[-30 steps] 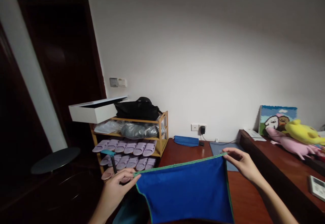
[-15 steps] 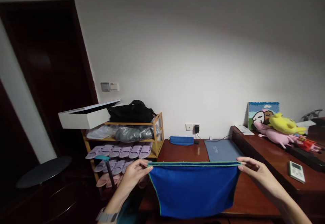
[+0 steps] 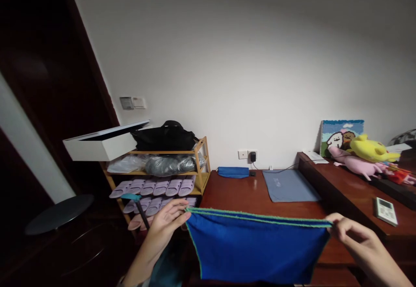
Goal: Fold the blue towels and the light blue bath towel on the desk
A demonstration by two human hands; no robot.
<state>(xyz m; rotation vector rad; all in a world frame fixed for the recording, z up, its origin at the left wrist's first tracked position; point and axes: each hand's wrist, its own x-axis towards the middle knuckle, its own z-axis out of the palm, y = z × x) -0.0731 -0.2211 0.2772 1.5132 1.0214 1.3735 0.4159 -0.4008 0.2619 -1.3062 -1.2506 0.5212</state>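
Observation:
A blue cloth (image 3: 256,248) with green stitched edges hangs between my two hands, folded over so that two green edges run along its top. My left hand (image 3: 165,224) pinches the top left corner between thumb and fingers. At the top right corner, my right hand (image 3: 354,235) is closed on the cloth in the same way. The cloth is held up in front of the brown wooden table (image 3: 232,196), and its lower edge reaches the bottom of the view.
Behind the cloth lie a grey-blue mat (image 3: 289,187) and a rolled blue cloth (image 3: 233,172). To the left stands a shoe rack (image 3: 201,165) with lilac slippers, a black bag (image 3: 164,137) and a white box (image 3: 100,146). Plush toys (image 3: 373,148) and a remote control (image 3: 386,211) lie on the right ledge.
My right hand has moved right and slightly down, and the cloth's top edge now slopes down to the right. The hands are farther apart. The camera view has shifted a little.

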